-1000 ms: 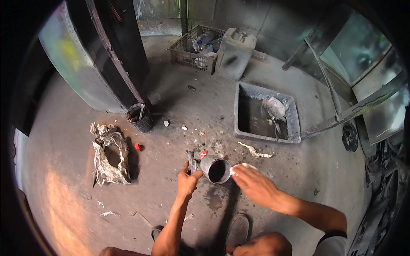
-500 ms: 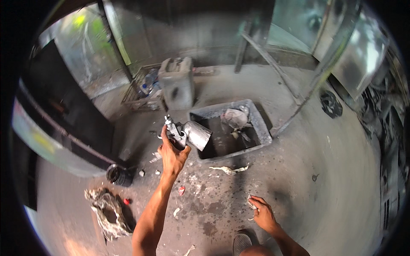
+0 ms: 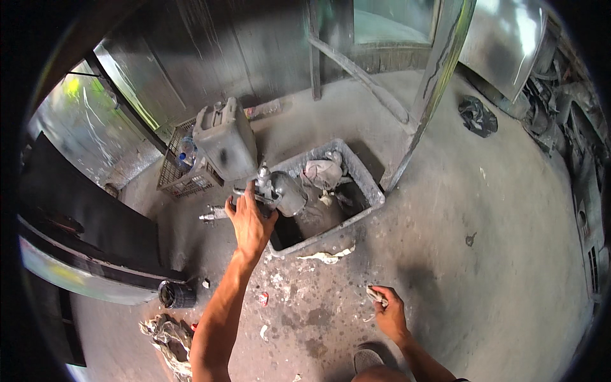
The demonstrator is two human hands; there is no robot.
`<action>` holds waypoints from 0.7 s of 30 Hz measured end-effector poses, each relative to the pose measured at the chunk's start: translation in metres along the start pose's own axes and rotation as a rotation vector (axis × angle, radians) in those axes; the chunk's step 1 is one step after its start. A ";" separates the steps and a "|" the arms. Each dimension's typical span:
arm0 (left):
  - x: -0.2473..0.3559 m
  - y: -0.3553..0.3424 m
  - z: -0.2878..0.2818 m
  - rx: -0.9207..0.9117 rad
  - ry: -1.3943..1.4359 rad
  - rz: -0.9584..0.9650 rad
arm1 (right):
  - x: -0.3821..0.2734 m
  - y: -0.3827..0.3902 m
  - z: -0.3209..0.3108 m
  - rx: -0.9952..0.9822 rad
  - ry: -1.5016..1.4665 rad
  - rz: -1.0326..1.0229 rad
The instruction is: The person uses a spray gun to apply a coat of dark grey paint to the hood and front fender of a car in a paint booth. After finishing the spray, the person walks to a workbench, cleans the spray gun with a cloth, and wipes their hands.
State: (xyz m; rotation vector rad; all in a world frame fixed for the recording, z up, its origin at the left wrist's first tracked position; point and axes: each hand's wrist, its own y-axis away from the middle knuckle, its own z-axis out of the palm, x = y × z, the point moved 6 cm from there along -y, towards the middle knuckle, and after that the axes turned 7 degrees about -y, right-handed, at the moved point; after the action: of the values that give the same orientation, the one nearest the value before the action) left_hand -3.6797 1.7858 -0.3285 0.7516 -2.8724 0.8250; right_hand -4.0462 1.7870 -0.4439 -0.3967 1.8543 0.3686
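A grey metal spray gun (image 3: 263, 181) with a round silver cup (image 3: 289, 193) is gripped in my left hand (image 3: 250, 224), which is stretched out over the near left part of a grey plastic tub (image 3: 372, 207). My index finger reaches up along the gun, and the cup tilts out over the tub. Inside the tub lie a crumpled pale bag (image 3: 323, 173) and dark contents. Lower right, my right hand (image 3: 392, 313) is closed around a small crumpled whitish scrap (image 3: 377, 295), its fingertips pinching it well above the floor.
Behind the tub stands a grey jerrycan (image 3: 224, 143) beside a crate (image 3: 175, 181) with plastic bottles. A leaning post (image 3: 433, 95) rises at the right. A black can (image 3: 176, 295) and crumpled sheeting (image 3: 170, 340) lie at lower left; dark panels (image 3: 582, 191) line the right.
The view has shifted and turned. My left hand has turned the spray gun, and its cup now overlaps the tub more. My right hand still holds the scrap in nearly the same place.
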 end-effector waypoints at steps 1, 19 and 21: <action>-0.001 0.000 -0.002 0.033 0.011 0.024 | -0.004 -0.006 -0.006 0.050 -0.063 0.056; 0.003 0.048 -0.109 -0.227 1.876 -1.621 | -0.454 -0.016 -0.152 0.328 -1.139 0.382; 0.019 0.063 -0.166 -0.262 1.871 -1.806 | -0.542 -0.026 -0.156 0.103 -0.981 0.163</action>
State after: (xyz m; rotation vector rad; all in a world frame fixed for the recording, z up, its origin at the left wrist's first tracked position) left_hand -3.7387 1.9089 -0.2137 1.0462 -0.1807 0.2692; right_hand -4.0056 1.7428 0.1174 0.0318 0.9350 0.4657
